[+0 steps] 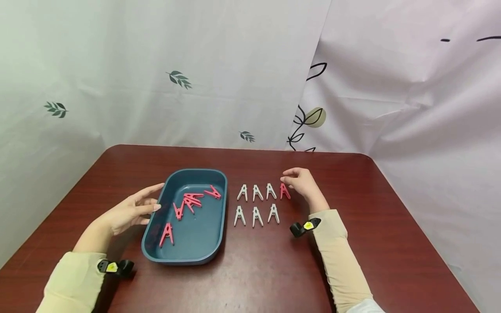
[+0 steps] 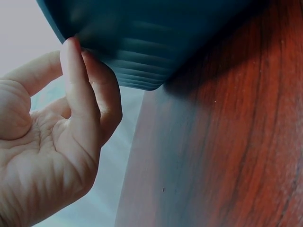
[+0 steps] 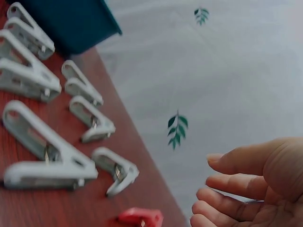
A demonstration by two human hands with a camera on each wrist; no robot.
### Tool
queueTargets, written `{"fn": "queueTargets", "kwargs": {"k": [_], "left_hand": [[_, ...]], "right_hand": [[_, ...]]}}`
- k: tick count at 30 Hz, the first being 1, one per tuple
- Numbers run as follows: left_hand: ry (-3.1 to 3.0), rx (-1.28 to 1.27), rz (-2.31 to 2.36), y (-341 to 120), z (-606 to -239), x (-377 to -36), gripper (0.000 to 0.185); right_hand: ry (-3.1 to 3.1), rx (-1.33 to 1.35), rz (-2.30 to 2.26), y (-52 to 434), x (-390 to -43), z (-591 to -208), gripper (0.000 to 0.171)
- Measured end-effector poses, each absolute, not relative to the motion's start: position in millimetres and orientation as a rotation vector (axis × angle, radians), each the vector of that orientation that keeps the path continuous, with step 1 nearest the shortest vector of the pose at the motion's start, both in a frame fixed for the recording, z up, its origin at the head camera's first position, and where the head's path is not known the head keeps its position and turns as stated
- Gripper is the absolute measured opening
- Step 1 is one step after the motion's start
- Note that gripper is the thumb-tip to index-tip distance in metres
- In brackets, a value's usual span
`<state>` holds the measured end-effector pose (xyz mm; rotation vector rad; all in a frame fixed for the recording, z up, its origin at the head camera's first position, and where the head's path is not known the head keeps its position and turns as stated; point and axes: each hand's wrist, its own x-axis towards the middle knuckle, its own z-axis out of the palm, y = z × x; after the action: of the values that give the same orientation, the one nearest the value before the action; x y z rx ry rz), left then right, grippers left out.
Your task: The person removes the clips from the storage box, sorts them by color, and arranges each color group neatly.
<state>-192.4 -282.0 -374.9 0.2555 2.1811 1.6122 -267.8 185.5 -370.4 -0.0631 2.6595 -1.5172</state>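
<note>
My left hand [image 1: 131,211] is at the left side of a blue plastic bin [image 1: 187,262], with thumb and fingertips touching its rim. The left wrist view shows a fingertip [image 2: 72,45] against the bin's outer edge and the other fingers bent beside it. Several red clothespins [image 1: 167,234] lie scattered in the bin. My right hand [image 1: 302,182] hovers just above a red clothespin [image 1: 285,191] on the table, at the right end of the back row. In the right wrist view nothing is between its loosely bent fingers, and the red clothespin [image 3: 142,217] lies below them.
Several white clothespins stand right of the bin in two rows of three, one in the back row [image 1: 257,192] and one in front [image 1: 257,217]. They rest on a dark red wooden table [image 1: 266,269]. A white patterned curtain [image 1: 211,108] hangs behind it.
</note>
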Motion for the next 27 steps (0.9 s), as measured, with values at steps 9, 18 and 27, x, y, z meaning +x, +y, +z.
{"fn": "queueTargets", "kwargs": {"k": [9, 18, 27], "left_hand": [[2.170, 0.234, 1.597, -279.1, -372.5, -192.0, 0.074], [2.193, 0.201, 1.611, -281.7, -368.3, -188.5, 0.076], [2.180, 0.212, 1.613, -281.2, -370.9, -189.6, 0.076]], "right_hand": [[2.848, -0.178, -1.418, 161.3, -253.1, -345.2, 0.031], [2.899, -0.391, -1.276, 122.1, -247.7, -316.3, 0.032], [2.902, -0.646, -1.076, 84.1, -242.7, -317.0, 0.032]]}}
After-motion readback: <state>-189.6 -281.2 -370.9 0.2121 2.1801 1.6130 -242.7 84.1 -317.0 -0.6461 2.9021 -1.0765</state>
